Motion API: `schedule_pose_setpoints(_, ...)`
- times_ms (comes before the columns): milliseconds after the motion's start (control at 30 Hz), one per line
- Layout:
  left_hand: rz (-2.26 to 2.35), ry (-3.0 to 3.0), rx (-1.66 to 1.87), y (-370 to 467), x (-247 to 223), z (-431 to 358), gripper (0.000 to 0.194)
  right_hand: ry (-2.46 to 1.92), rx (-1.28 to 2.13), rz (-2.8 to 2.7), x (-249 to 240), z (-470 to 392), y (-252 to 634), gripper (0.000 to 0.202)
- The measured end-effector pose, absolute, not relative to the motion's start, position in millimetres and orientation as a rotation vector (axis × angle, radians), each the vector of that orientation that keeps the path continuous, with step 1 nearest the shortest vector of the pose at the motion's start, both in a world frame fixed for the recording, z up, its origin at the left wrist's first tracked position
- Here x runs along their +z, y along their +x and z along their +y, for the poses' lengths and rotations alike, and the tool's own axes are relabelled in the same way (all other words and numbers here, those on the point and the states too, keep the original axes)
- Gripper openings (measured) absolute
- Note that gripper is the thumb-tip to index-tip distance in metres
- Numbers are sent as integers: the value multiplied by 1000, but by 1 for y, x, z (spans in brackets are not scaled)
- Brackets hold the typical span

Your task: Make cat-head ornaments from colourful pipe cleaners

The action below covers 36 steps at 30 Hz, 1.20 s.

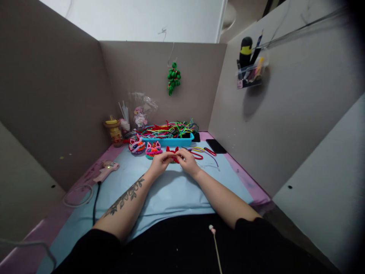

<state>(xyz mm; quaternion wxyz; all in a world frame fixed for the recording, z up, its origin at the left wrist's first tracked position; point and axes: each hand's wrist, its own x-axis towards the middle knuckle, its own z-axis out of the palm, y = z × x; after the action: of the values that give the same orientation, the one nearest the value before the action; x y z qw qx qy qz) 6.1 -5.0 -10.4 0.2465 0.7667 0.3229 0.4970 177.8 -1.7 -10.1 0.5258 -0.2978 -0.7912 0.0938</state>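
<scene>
Two fuzzy animal heads [154,150] look done, sitting on the surface [173,190]. Red piece [169,150] probably partway: pinched between left fingers [167,155] and right fingers [181,153], near the blue tray [168,142]. Can't tell what's left; mostly covered.

Dim soft light, brighter white wall [154,21], diffuse shadow [252,102] below clear holder [251,81], blackened right edge, wide-angle stretching

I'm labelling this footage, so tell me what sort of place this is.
Probably a craft workstation: a blue tray of colourful fuzzy stems, what looks like a pink glue gun, and a fuzzy unicorn-like face.
</scene>
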Motion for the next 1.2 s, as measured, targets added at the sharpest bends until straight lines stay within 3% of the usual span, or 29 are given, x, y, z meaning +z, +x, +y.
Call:
schedule_pose_setpoints(333, 954, 2060, 1405, 8, -8, -6, 20, -750, 317, -1785, -11, 1, 178, 14)
schedule_pose_setpoints(700, 911, 1720, 1481, 8, -13, 5, 21, -692, 378, -1873, -11, -6, 172, 29)
schedule_pose_setpoints(1200, 1043, 1634, 1526, 10, -10, 3, 26, -722, 220, -1973, -16, -3, 171, 18)
